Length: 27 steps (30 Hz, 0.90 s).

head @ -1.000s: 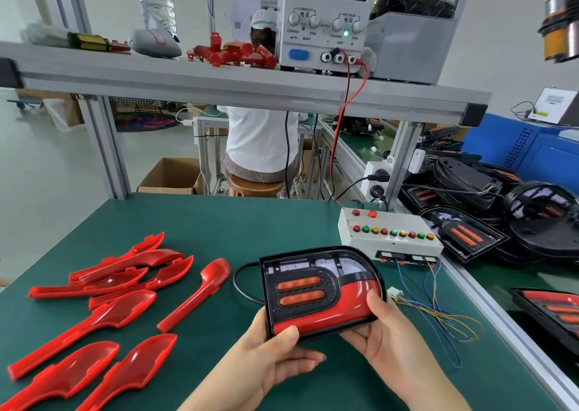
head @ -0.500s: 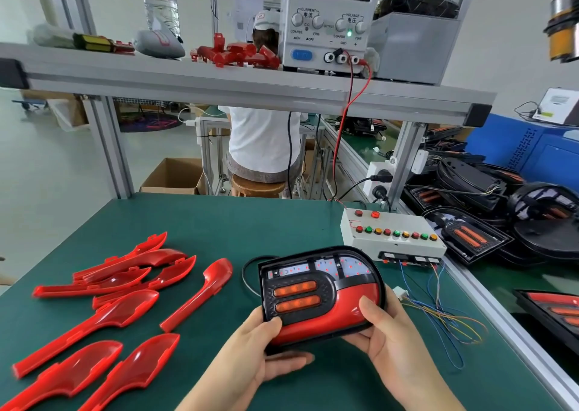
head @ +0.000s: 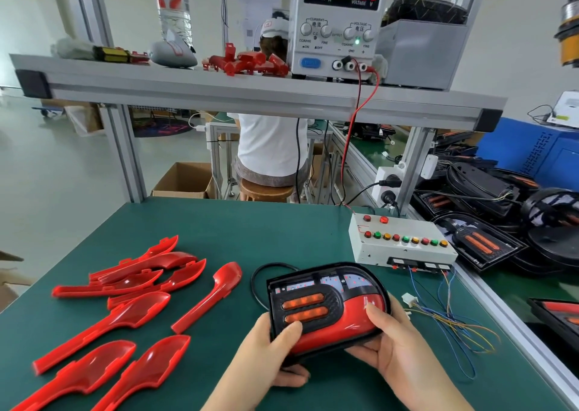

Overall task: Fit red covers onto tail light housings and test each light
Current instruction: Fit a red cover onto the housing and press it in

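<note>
Both hands are on the tail light housing (head: 326,304) here, near the front edge of the desk (head: 282,229), right of its middle. My left hand (head: 269,357) grips the near-left corner, thumb on the black face beside the two orange strips and fingers curled underneath. My right hand (head: 398,348) grasps the right end, thumb pressed flat on the red cover (head: 341,329). Whether the housing rests on the desk or hangs just above it, I cannot tell.

As I read it, the fitting on this one is nearly done. The cover lies along the housing's lower right curve and looks seated, though I cannot see whether its clips have caught.

Testing is still to come. The white connector (head: 409,299) lies loose on the desk just beside my right hand, and its wires trail back to the test box (head: 401,241) at the desk's right edge. The power supply (head: 338,22) on the shelf shows twelve volts, and the current looks like zero.

There is plenty left. The loose red covers (head: 125,316) are spread along the left side of the desk, well apart from my hands, and more black housings (head: 488,222) are piled beyond the right edge.
</note>
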Each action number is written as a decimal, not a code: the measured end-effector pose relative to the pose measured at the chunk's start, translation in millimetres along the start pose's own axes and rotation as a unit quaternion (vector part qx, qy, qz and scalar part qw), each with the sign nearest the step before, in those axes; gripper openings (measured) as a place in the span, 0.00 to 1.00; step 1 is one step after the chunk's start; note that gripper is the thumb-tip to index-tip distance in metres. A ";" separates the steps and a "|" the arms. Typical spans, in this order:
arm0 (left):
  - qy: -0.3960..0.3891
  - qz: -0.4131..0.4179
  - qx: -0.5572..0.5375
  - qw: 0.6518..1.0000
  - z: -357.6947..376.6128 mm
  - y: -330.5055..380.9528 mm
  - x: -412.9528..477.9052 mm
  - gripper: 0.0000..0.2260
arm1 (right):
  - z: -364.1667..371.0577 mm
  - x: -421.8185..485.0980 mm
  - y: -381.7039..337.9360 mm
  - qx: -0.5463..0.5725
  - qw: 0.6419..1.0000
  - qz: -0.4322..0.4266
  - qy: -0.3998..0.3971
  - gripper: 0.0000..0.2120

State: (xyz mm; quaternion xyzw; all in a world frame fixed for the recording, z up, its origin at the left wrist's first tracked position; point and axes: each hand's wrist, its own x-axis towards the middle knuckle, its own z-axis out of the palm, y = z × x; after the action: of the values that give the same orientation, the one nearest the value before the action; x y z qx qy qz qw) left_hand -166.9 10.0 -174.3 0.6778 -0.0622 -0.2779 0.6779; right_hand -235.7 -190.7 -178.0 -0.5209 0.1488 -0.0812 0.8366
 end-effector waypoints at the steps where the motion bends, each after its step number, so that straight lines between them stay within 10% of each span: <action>1: -0.001 -0.005 -0.007 1.000 -0.9 0.6 -0.1 0.06 | -0.9 0.1 0.0 0.003 1.000 0.015 -0.003 0.22; 13: 0.037 0.045 0.191 0.980 -9.3 15.2 -7.7 0.06 | -3.6 5.5 0.0 0.007 0.998 0.070 0.001 0.20; 18: -0.018 0.034 0.133 0.990 -4.7 14.5 0.9 0.36 | 2.1 9.6 3.9 0.019 0.999 0.031 0.035 0.19; 27: -0.021 0.078 0.038 0.996 -5.9 7.0 12.3 0.23 | 3.2 7.5 2.2 0.063 0.994 0.023 0.082 0.09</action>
State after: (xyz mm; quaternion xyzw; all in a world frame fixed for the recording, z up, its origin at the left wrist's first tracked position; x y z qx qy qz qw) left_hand -151.8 9.0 -171.7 0.6898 -0.1397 -0.2363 0.6699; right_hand -227.7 -189.2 -179.8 -0.4548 0.2236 -0.1136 0.8546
